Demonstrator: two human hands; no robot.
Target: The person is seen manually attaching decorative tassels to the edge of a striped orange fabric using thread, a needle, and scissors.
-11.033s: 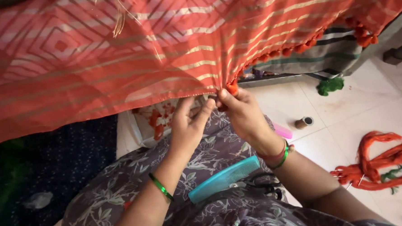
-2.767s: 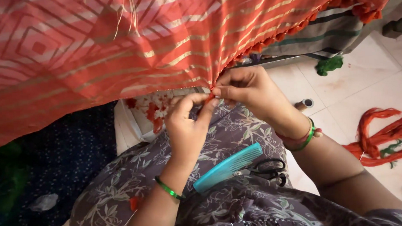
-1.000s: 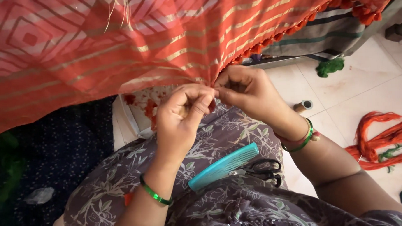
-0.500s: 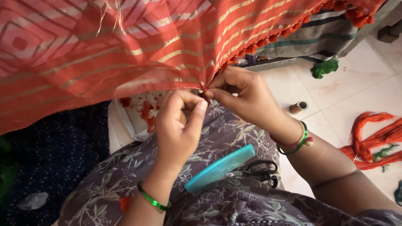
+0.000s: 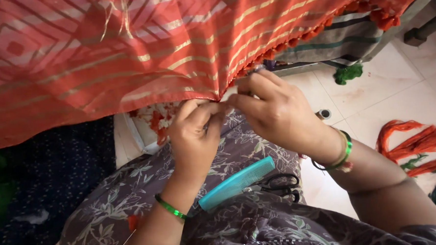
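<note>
Head view shows us both hands meeting at the lower edge of the orange striped cloth [image 5: 141,57], which hangs across the top of the frame above the lap. Our left hand [image 5: 195,133] has its fingers curled in tight, thumb and forefinger pinched on the hem. Our right hand [image 5: 276,110] pinches the same spot from the other side, its fingertips [image 5: 234,99] touching the left ones, the other fingers loosely bent. On the lap below lie a turquoise comb [image 5: 236,183] and, just beside it, black scissors [image 5: 278,185]. Orange threads [image 5: 417,145] lie on the floor, well apart.
</note>
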